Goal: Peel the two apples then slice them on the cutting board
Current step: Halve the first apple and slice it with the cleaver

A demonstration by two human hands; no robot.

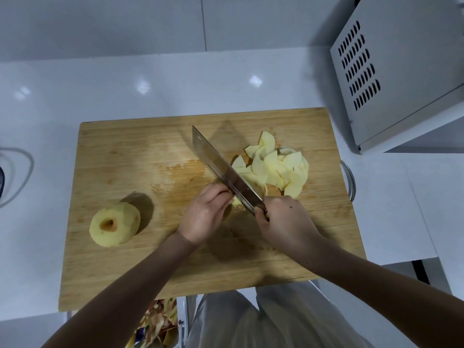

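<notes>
A wooden cutting board [130, 259] lies on the white counter. A whole peeled apple [114, 223] sits on the board's left side. A pile of thin apple slices [278, 167] lies on the right side. My right hand [283, 222] grips the handle of a cleaver [221, 169], whose blade runs diagonally and stands on the board. My left hand [204, 214] has its fingers curled round a small apple piece [236, 202] pressed against the blade's left face. Most of that piece is hidden.
A grey metal appliance with vent slots [391, 71] stands at the back right. A metal loop [349, 179] pokes out at the board's right edge. Below the counter's front edge, a bin [158, 325] holds apple peels. A cable [15, 172] lies far left.
</notes>
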